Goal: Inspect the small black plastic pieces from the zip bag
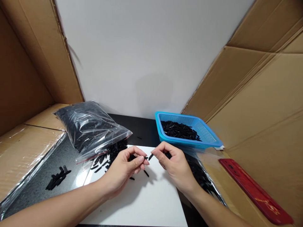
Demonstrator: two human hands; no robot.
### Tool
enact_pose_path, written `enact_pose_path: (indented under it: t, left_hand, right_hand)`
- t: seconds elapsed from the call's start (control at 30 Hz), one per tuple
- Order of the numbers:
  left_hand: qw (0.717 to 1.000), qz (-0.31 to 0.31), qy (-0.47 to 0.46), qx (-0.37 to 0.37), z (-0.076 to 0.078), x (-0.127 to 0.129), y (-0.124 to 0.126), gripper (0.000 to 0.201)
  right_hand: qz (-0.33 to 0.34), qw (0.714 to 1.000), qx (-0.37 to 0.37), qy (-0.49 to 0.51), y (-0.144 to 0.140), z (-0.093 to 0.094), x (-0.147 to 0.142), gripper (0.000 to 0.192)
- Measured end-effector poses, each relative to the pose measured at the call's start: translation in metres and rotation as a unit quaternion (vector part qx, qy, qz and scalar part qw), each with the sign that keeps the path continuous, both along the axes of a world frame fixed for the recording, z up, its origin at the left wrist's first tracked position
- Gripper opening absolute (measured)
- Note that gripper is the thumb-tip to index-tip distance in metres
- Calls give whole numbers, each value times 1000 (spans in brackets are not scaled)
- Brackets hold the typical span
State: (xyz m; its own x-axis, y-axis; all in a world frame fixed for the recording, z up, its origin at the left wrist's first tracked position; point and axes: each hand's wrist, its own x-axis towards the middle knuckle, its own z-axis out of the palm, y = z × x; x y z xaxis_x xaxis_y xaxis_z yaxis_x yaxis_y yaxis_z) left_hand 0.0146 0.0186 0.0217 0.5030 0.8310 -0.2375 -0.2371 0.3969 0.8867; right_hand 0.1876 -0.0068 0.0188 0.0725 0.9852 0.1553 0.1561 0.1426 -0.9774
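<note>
My left hand is closed, with thumb and fingertips pinching small black plastic pieces. Facing it, my right hand pinches one small dark elongated piece between thumb and forefinger. The two hands are close together above a white board, their fingertips slightly apart. Beyond and to the left of my left hand lies a loose pile of similar black pieces, some of it hidden behind the hand. A single black piece rests on the board below the fingertips.
A clear zip bag full of black pieces lies at the back left. At the back right stands a blue basket holding more. A small black heap sits far left, a red case far right. Cardboard walls flank the space.
</note>
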Motion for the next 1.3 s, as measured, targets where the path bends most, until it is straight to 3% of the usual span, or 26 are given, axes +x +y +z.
enact_pose_path:
  t: [0.23,0.37,0.5,0.67,0.77,0.93,1.1,1.2,1.3]
  left_hand:
    - [1000,-5,15,-8,0,0,-1,19]
    - [1000,-7,24,-7,1,1,-1,23]
    - [999,1,33,13,2,1,-1,25]
    - [999,13,44,29,1,1,-1,29]
    - [998,20,51,37,2,0,0,29]
    - [997,27,64,45,1,0,1,28]
    - [995,46,55,70,-2,-1,2,22]
    - [993,70,52,79,-5,-1,2,20]
    - [993,81,55,69,-5,-1,1,22]
  right_hand:
    - [-6,999,45,-27,-3,6,-2,27]
    - [8,994,-24,108,-1,5,-3,29]
    - [66,946,-103,300,3,8,-1,32]
    - [99,936,-127,314,6,9,1,43]
    - [96,935,-142,312,7,6,1,36]
    - [99,959,-120,236,10,-2,3,41]
    - [32,998,-14,47,7,-3,3,28]
    - [-8,998,38,-41,3,-3,0,20]
    - [-20,995,45,-87,0,-6,-3,19]
